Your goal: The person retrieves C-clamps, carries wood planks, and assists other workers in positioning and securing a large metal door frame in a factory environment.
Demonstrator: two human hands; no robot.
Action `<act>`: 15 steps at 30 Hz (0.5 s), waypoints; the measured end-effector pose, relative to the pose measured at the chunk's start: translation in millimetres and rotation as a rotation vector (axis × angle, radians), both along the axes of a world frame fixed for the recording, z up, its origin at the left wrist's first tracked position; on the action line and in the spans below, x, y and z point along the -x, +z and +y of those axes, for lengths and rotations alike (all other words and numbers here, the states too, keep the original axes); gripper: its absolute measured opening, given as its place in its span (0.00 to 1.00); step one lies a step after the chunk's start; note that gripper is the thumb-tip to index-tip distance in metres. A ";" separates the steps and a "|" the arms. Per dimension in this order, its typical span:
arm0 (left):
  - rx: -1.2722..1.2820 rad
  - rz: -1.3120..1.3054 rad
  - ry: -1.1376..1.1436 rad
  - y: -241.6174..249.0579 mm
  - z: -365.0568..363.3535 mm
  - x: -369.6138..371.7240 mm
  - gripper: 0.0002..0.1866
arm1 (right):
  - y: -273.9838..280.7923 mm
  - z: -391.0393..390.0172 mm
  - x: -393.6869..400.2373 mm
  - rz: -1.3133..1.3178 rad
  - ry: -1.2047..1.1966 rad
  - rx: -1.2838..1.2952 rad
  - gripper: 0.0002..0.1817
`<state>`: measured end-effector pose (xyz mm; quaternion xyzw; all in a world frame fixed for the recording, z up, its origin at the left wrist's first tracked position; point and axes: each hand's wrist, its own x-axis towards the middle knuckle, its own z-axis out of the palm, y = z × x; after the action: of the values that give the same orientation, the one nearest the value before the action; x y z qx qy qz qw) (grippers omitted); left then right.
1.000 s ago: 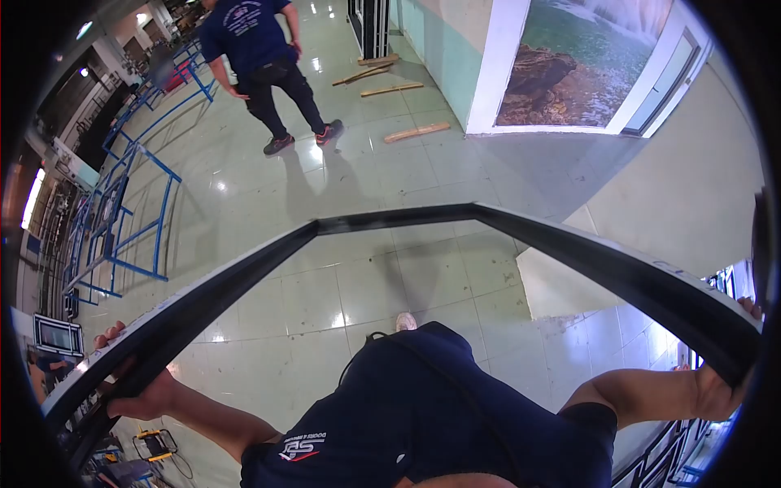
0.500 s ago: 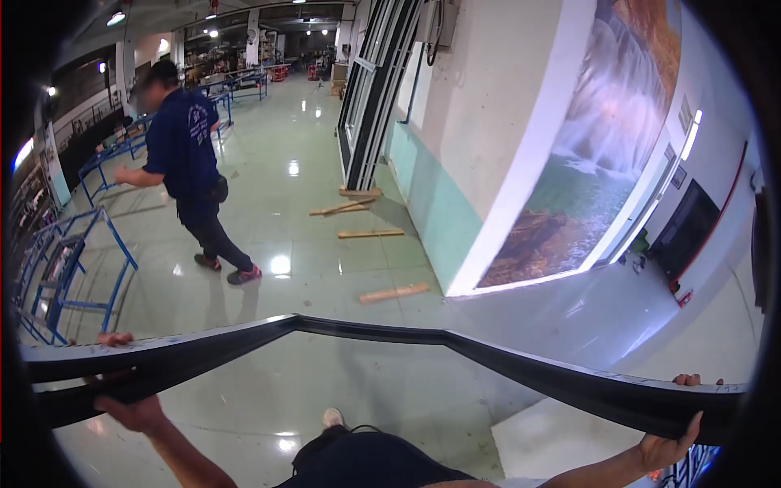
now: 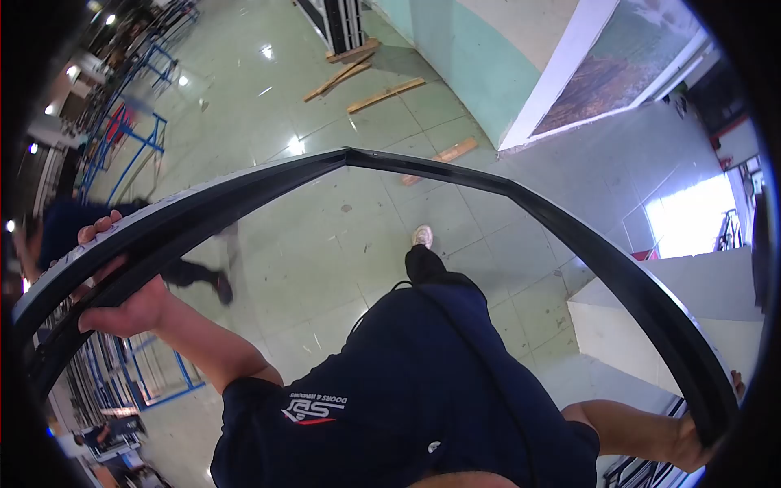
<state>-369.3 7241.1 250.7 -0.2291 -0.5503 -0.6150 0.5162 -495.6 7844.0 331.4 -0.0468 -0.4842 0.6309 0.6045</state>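
Note:
A large black metal frame (image 3: 439, 171), silver along its outer edge, is held up in front of my body. Its far bar and two side bars are in view, with the floor visible through the middle. My left hand (image 3: 130, 309) grips the left side bar, thumb below and fingertips curled over the outer edge. On the right side bar, close to the near end, my right hand (image 3: 690, 443) is closed, with fingertips showing beyond the bar.
Wooden strips (image 3: 386, 95) lie on the tiled floor ahead, near a wall corner (image 3: 504, 146). A co-worker (image 3: 81, 236) is partly hidden behind the left bar. Blue metal stands (image 3: 142, 150) line the left. A pale block-like surface (image 3: 626, 325) stands at right.
My view has tipped down and turned, so my shirt and more floor show. The frame appears rotated, its far bar higher in view. The co-worker is now at the far left edge.

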 end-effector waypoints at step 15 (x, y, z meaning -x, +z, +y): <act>0.142 -0.138 0.148 -5.5 -260.2 338.3 0.41 | -33.2 -140.9 213.3 -0.076 0.495 -0.257 0.26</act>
<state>-707.6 6980.9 245.2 -0.1807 -0.6422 -0.5491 0.5035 -709.0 7703.1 298.2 0.1264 -0.5791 0.6905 0.4146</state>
